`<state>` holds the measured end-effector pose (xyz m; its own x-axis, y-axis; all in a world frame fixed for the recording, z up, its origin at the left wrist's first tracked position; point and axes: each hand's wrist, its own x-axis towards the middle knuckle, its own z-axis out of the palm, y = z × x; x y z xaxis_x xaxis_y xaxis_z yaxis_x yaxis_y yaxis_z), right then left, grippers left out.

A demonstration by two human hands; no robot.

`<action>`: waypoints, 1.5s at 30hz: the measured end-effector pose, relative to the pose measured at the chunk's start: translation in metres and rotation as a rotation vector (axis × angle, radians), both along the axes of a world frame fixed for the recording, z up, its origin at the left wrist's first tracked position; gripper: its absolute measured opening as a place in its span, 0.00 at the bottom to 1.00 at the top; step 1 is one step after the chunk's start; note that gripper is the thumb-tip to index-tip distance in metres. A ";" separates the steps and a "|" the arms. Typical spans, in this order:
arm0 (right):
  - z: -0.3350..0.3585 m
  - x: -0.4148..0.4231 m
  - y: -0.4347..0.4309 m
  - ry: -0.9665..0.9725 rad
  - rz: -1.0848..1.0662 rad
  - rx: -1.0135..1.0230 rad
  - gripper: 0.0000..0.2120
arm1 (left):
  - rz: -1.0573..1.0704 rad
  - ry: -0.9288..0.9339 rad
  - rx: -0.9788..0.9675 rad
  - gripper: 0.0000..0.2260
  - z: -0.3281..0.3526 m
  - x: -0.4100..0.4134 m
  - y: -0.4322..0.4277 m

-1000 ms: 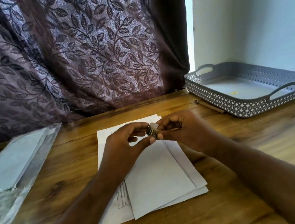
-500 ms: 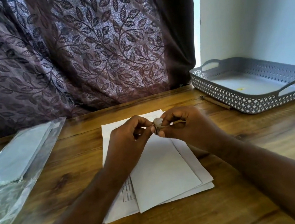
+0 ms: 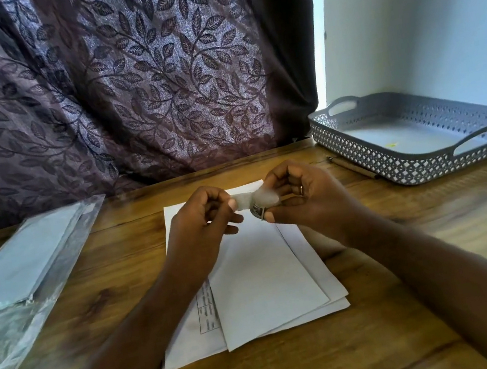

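A white strip (image 3: 244,201), which seems to be tape, is stretched in the air between the two hands, a little above the papers (image 3: 262,278). One end of it goes to a small grey roll (image 3: 258,212). The right hand (image 3: 303,198) holds this roll, with the thumb under it and the curled fingers above it. The left hand (image 3: 200,221) pinches the other end of the strip between thumb and curled fingers. So both hands have their fingers closed on something, and the hands are near but not touching. Both forearms come in from the bottom corners, with the wrists raised over the desk (image 3: 436,215).

The papers lie flat under the hands: a white envelope on top and below it some sheets, one with a printed table. To the right, against the wall, stands a grey perforated tray (image 3: 370,155) with two handles. Inside it I see only a small yellow speck (image 3: 391,145). A pencil (image 3: 351,166) lies just beside its near wall. At the left edge lies a clear plastic sleeve (image 3: 7,310) with grey sheets inside. A leaf-patterned curtain (image 3: 120,85) hangs behind.
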<state>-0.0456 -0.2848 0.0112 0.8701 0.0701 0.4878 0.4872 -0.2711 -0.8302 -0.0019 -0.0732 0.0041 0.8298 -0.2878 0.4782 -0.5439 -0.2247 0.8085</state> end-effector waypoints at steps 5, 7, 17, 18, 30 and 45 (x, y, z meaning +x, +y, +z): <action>0.010 -0.006 -0.004 0.060 -0.025 0.021 0.24 | -0.016 0.137 -0.139 0.03 0.006 -0.001 0.002; 0.013 -0.004 -0.013 0.045 -0.212 -0.082 0.23 | -0.015 0.178 -0.152 0.03 0.007 0.000 0.003; 0.001 0.006 -0.080 0.248 -0.943 -0.564 0.14 | -0.045 0.246 -0.133 0.03 0.006 0.000 0.002; 0.001 0.006 -0.081 0.256 -0.963 -0.566 0.13 | -0.041 0.247 -0.131 0.03 0.006 0.000 0.002; 0.015 -0.004 -0.060 0.090 -0.886 -0.584 0.16 | -0.097 0.251 -0.127 0.11 0.004 -0.006 -0.002; -0.001 0.000 0.012 0.135 -0.243 -0.430 0.18 | -0.088 0.084 0.120 0.04 0.002 -0.008 -0.003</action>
<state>-0.0454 -0.2724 0.0102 0.9395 0.0273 0.3415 0.2636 -0.6941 -0.6699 -0.0101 -0.0767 0.0059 0.8344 -0.4119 0.3661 -0.4974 -0.2767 0.8222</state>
